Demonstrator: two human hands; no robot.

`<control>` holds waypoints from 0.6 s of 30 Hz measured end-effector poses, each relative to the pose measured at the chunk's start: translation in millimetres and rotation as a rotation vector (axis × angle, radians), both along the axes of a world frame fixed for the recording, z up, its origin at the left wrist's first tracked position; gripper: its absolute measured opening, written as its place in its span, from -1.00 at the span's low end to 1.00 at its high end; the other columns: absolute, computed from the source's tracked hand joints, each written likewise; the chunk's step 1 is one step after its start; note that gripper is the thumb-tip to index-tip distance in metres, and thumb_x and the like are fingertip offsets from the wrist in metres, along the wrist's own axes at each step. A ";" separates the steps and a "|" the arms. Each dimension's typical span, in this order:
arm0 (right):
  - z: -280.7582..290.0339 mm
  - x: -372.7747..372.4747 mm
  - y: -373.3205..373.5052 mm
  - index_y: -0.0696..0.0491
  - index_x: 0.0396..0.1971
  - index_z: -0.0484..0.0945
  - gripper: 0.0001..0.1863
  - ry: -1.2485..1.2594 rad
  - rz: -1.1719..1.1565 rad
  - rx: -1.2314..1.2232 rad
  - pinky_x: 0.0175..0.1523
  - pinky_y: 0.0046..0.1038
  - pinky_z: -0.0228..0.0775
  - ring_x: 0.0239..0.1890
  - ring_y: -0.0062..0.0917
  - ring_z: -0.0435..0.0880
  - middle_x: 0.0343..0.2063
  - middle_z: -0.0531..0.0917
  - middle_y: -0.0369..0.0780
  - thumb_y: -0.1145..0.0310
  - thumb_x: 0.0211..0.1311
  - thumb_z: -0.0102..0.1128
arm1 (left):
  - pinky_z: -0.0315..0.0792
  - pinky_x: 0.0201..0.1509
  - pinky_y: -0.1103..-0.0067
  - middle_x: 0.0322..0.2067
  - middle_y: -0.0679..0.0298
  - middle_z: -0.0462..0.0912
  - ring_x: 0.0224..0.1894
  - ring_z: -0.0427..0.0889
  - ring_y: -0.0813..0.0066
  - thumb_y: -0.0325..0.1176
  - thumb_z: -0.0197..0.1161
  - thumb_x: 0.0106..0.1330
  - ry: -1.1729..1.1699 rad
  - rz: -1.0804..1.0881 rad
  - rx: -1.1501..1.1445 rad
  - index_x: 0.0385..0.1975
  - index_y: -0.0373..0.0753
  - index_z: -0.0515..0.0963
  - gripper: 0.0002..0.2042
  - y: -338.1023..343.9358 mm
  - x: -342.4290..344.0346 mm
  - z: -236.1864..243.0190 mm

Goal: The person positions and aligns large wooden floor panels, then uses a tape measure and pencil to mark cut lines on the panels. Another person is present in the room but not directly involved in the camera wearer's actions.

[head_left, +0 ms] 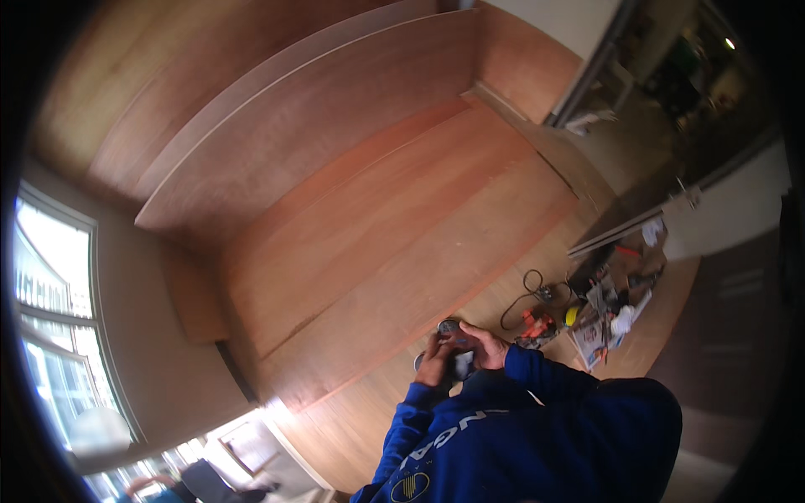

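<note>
My left hand (432, 365) and my right hand (489, 344) are together in front of my body, in blue sleeves, with fingers curled around a small dark item (457, 352). It has a pale patch and is too blurred to name. Below them, dark footwear shows partly on the wooden floor, largely hidden by my hands. Just to the right of my hands lies a red power tool (537, 323) with a looped black cord.
A large reddish plywood sheet (394, 243) spans the floor ahead, with tall boards (335, 101) leaning behind. Windows (54, 277) line the left. At right, mixed tools and a yellow roll (572, 316) lie near an open door (696, 201) with a metal handle.
</note>
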State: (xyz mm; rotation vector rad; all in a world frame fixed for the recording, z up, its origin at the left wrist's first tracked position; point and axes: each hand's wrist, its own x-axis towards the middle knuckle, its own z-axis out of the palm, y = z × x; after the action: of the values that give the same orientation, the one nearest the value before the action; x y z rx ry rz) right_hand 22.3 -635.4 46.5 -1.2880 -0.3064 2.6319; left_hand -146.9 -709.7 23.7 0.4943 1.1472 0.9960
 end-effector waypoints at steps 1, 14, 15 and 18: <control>5.1 4.6 -9.2 -0.02 0.12 0.46 -0.48 0.082 -0.154 -0.032 0.10 -0.18 0.45 0.02 -0.35 0.59 0.02 0.59 -0.17 -0.08 0.35 0.00 | 0.36 0.17 0.42 0.02 0.07 0.52 0.06 0.52 0.17 -0.05 -0.04 0.47 0.444 -0.165 0.211 0.19 -0.30 0.33 -0.52 5.1 10.4 17.5; -46.2 167.3 -165.7 -0.05 -0.12 0.51 -0.68 -0.244 -0.472 0.286 -0.34 -0.29 0.58 -0.40 -0.50 0.66 -0.42 0.63 -0.25 0.07 0.26 0.09 | 0.42 0.13 0.20 -0.05 -0.11 0.58 0.02 0.56 -0.11 0.03 0.05 0.39 0.796 -1.605 0.750 0.01 -0.28 0.54 -0.52 -7.5 87.8 -8.3; -59.7 175.0 -178.0 -0.05 -0.11 0.51 -0.67 -0.413 -0.446 0.327 -0.34 -0.29 0.58 -0.40 -0.51 0.66 -0.42 0.62 -0.24 0.08 0.24 0.11 | 0.46 0.09 0.20 -0.11 -0.11 0.62 -0.03 0.60 -0.09 0.01 0.08 0.38 0.731 -1.810 0.768 -0.05 -0.29 0.59 -0.55 -4.3 92.1 -18.6; -79.2 174.9 -216.2 -0.18 -0.06 0.57 -0.67 -0.813 -0.208 0.689 -0.06 -0.32 0.55 -0.13 -0.45 0.64 -0.15 0.59 -0.23 0.19 0.15 0.31 | 0.50 -0.04 0.19 -0.25 -0.09 0.66 -0.17 0.65 -0.04 -0.05 0.17 0.27 0.774 -1.764 0.850 -0.27 -0.29 0.66 -0.62 -0.1 99.9 -40.2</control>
State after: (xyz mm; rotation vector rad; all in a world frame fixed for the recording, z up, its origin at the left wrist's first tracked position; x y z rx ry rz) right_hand 197.3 -851.6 -32.7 -1.8679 -1.0073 1.4778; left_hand -47.0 -709.8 -16.5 2.1761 0.3988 -0.4415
